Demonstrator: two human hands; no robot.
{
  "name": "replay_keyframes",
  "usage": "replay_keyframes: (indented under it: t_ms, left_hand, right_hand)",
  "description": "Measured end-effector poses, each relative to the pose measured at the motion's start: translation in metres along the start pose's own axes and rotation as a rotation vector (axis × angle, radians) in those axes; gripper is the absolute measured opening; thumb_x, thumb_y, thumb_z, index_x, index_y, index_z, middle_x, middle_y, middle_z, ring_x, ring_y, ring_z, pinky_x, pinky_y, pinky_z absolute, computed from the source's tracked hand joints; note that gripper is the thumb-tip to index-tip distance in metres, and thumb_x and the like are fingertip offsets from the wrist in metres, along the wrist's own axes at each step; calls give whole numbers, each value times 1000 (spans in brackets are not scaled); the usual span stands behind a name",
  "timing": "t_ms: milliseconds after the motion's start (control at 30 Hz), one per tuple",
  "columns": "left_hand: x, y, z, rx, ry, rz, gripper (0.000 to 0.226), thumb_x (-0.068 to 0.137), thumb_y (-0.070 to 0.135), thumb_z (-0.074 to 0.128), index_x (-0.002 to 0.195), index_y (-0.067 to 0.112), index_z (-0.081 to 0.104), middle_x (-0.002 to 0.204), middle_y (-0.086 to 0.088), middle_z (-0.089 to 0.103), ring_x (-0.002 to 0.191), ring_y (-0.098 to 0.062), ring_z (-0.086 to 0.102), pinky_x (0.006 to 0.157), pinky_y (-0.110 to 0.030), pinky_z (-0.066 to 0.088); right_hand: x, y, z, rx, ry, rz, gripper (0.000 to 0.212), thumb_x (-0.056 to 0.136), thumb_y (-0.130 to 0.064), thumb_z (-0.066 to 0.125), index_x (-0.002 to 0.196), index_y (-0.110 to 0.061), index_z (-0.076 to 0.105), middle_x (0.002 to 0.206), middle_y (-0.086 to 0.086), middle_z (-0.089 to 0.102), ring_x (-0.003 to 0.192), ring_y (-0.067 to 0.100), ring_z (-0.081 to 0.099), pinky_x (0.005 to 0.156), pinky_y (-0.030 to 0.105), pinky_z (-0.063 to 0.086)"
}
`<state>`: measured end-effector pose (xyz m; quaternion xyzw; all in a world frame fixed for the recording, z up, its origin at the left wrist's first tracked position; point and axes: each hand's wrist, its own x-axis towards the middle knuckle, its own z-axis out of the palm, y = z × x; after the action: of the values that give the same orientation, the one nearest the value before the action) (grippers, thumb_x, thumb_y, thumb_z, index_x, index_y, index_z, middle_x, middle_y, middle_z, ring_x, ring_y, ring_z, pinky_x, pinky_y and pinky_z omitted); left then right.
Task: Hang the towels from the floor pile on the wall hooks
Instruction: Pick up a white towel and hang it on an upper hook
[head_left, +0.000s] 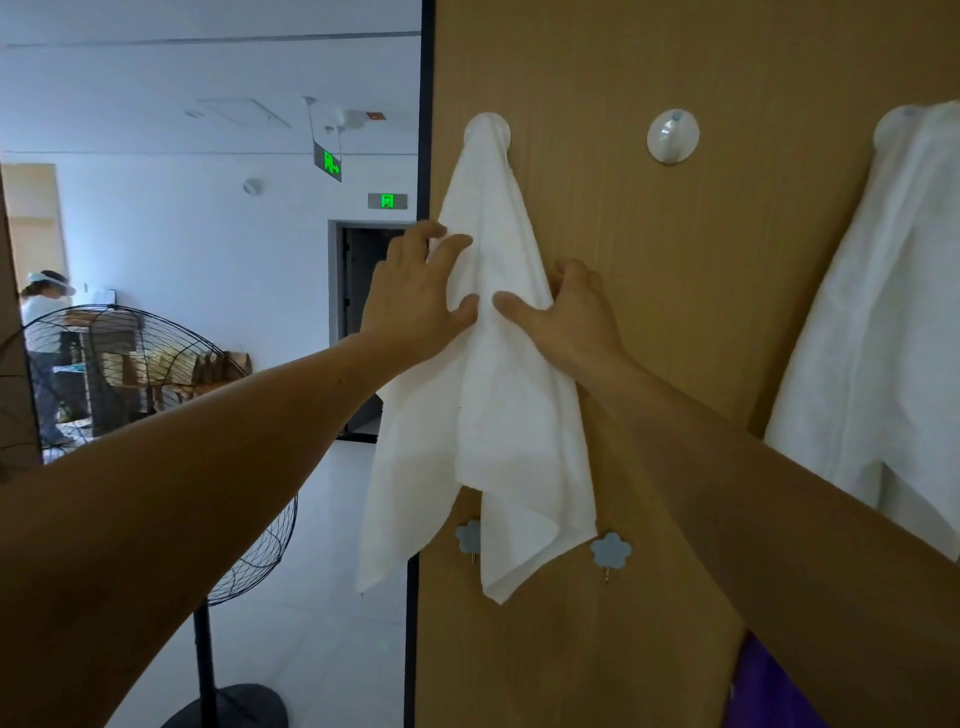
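**A:** Where is the towel now?

**B:** I see the towel (498, 364) hanging from the left hook (487, 132) on the wall (675, 312). It is white and gets wider toward the bottom. Its left part hangs past the wall's left edge.

**A:** And the hands?

**B:** Both are on the towel, about at its middle height. My left hand (415, 291) is open, with the fingers spread over the left edge and the thumb pressing on the cloth. My right hand (566, 317) puts its thumb on the cloth, close to the left thumb. Its fingers are bent at the right edge. I cannot tell if they really hold the cloth or only lean on the wall.

**A:** What else is on the wall?

**B:** A bare middle hook (672, 136) is to the right. Further right hangs a second towel (883, 312), which covers its own hook. Two small flower hooks (611, 551) are near the first towel's lower corners, and the left one is partly hidden.

**A:** And beside the wall?

**B:** A fan (156, 415) stands on the floor at the left.
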<state>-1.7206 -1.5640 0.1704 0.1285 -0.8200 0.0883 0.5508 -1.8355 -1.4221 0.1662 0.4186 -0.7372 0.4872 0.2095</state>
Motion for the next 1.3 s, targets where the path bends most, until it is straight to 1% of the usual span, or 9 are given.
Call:
replay_keyframes:
  t_ms: [167, 300, 367, 500, 633, 767, 900, 1033, 1300]
  left_hand:
    - [-1, 1, 0, -228, -8, -75, 59, 83, 30, 67, 135, 15, 43, 137, -8, 37, 118, -23, 48, 94, -32, 46]
    - [-5, -1, -1, -321, -117, -183, 76, 81, 34, 69, 144, 24, 27, 140, -3, 40, 116, -21, 50, 93, -32, 45]
    - [-7, -4, -1, -353, -150, -221, 85, 80, 36, 69, 147, 27, 17, 138, -2, 46, 116, -23, 52, 97, -39, 47]
    - [-8, -10, -6, -276, -204, -303, 73, 83, 38, 67, 142, 21, 28, 129, -2, 54, 107, -22, 56, 86, -33, 47]
    - [-4, -11, -10, -298, -236, -385, 50, 85, 40, 65, 125, 14, 49, 114, -2, 56, 94, -16, 53, 77, -28, 42]
    - [-10, -9, -10, -205, -594, -365, 29, 87, 32, 65, 104, 9, 62, 96, -1, 59, 89, -19, 56, 77, -28, 45]
    - [-15, -8, -2, -310, -470, -420, 11, 91, 16, 53, 89, 6, 58, 87, -10, 62, 76, -24, 63, 62, -30, 51]
    - [-29, -6, 3, -270, -416, -398, 7, 91, 15, 53, 86, 10, 52, 80, -3, 55, 70, -16, 55, 55, -21, 41]
    - [-228, 38, 84, -335, -874, -488, 7, 86, 24, 60, 82, 20, 63, 85, 1, 63, 79, -16, 61, 65, -21, 44]
  right_hand:
    - [-15, -14, 16, -71, -171, -11, 138, 46, -75, 77, 151, -20, 7, 149, 5, 27, 133, 24, 36, 105, 42, 40]
    - [-24, -15, 30, -175, -225, 27, 148, 53, -60, 85, 150, -13, -16, 159, 9, 7, 143, 29, 19, 114, 45, 29]
    - [-24, -11, 33, -134, -209, 42, 129, 68, -43, 82, 151, -11, -10, 156, 12, 16, 140, 30, 28, 112, 44, 34]
    - [-17, -3, 20, 159, -176, 152, 54, 80, -21, 57, 132, -8, 45, 124, 10, 56, 106, 28, 58, 91, 43, 52]
    - [-9, 10, 4, 335, 34, 282, 43, 73, -19, 44, 113, -8, 57, 109, 11, 63, 94, 30, 62, 83, 42, 55]
    - [-11, 21, 7, 125, -180, 232, 24, 76, -24, 55, 96, -11, 59, 93, 3, 63, 85, 24, 62, 73, 32, 52]
    - [-9, 26, 11, -61, -102, 191, 22, 82, -20, 58, 101, -8, 63, 95, 9, 62, 89, 24, 60, 73, 31, 46]
    - [-31, 31, 27, -139, -338, 68, 17, 85, -13, 54, 96, -7, 66, 94, 8, 65, 84, 23, 60, 73, 33, 50]
    - [-155, 103, 110, 52, -463, 194, 10, 90, -21, 58, 86, -14, 65, 73, -7, 58, 67, 5, 53, 63, 24, 41]
